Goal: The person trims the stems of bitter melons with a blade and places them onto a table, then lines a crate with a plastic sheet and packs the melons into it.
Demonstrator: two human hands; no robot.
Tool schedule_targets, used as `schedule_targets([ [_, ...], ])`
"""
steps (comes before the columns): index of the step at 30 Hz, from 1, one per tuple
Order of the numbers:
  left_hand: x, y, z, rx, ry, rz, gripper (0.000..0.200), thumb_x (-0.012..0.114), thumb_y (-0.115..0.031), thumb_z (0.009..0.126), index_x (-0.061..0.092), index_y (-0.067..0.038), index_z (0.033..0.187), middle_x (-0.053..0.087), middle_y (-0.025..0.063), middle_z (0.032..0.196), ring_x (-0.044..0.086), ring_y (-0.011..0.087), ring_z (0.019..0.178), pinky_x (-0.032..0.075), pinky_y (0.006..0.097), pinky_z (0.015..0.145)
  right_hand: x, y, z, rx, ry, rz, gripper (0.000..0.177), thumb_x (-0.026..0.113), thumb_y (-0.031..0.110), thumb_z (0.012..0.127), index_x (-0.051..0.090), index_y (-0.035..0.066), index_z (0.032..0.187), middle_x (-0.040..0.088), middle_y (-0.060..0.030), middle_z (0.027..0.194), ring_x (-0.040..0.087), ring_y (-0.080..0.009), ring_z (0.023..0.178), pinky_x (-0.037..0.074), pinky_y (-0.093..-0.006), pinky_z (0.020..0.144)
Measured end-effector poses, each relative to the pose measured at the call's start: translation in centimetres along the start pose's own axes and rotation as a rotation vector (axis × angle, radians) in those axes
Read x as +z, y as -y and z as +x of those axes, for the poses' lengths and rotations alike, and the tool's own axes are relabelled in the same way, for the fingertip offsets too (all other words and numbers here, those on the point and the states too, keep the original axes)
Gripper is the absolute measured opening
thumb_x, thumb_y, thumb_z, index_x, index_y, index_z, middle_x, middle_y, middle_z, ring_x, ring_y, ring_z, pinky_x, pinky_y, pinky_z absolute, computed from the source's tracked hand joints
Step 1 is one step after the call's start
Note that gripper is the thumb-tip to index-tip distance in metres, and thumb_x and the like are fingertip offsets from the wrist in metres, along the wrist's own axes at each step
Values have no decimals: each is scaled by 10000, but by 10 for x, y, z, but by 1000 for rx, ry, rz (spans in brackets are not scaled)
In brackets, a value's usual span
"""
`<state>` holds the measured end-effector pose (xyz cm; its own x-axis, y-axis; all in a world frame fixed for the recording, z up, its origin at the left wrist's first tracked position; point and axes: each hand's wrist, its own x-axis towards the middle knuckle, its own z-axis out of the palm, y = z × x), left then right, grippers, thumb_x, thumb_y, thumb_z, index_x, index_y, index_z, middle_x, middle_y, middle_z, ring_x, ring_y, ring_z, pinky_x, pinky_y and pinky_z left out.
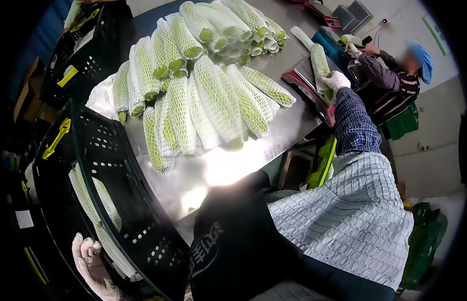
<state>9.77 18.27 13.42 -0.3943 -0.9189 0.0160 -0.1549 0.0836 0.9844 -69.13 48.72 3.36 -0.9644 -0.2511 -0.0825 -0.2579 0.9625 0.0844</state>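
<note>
At the right, my gloved right hand (337, 81) closes on one end of a long green gourd (320, 65) in a white foam net, which lies on a red weighing scale (306, 89). Far down at the left, my gloved left hand (90, 263) is open beside a black crate (138, 200), its fingers loosely bent and holding nothing. Inside that crate lie several netted gourds (110, 241), partly hidden by its wall. A large heap of netted gourds (208, 100) covers much of the metal table (288, 125) in front of me.
Another black crate (85, 60) with a yellow handle stands at the upper left. A co-worker (394, 83) in a blue cap works across on the right, a gloved hand near another netted gourd (351, 39). A bright green crate (324, 160) sits below the table edge.
</note>
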Motion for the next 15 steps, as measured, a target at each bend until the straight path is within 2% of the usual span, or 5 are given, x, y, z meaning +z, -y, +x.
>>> schedule_targets([
  [6,-11,0,0,3,56,67,589,425,-375,1041,408,57,1441,617,108,1147,598,174,1044,443,332,1007,-13,19,-22,34,-154,-89,689,686,614,781,687,35,1155,704,-189,1139,677,-311,1080,528,-410,896],
  [8,-14,3,2,6,72,46,575,441,-352,1039,416,66,1432,618,119,1147,602,179,1046,446,328,996,-17,26,-21,16,-226,-48,634,662,565,819,662,67,1212,706,-194,1122,680,-330,1060,535,-419,886],
  [10,-19,9,2,13,80,28,545,456,-320,1037,432,73,1414,628,131,1135,608,173,1029,463,315,975,-21,42,-37,-115,-410,129,538,643,510,848,671,107,1203,724,-176,1059,691,-336,1014,542,-414,859],
  [13,-22,11,4,3,55,86,525,456,-306,1038,448,73,1400,641,124,1107,615,169,1012,474,306,963,-31,96,-86,-372,-462,393,358,638,333,859,707,111,1131,747,-130,955,716,-303,918,553,-356,806],
  [15,-18,6,5,-22,24,127,512,459,-298,1038,460,74,1389,649,115,1083,620,165,996,479,302,958,-37,141,-133,-761,-205,762,328,656,228,861,701,48,1131,744,-125,1031,721,-229,891,551,-328,803],
])
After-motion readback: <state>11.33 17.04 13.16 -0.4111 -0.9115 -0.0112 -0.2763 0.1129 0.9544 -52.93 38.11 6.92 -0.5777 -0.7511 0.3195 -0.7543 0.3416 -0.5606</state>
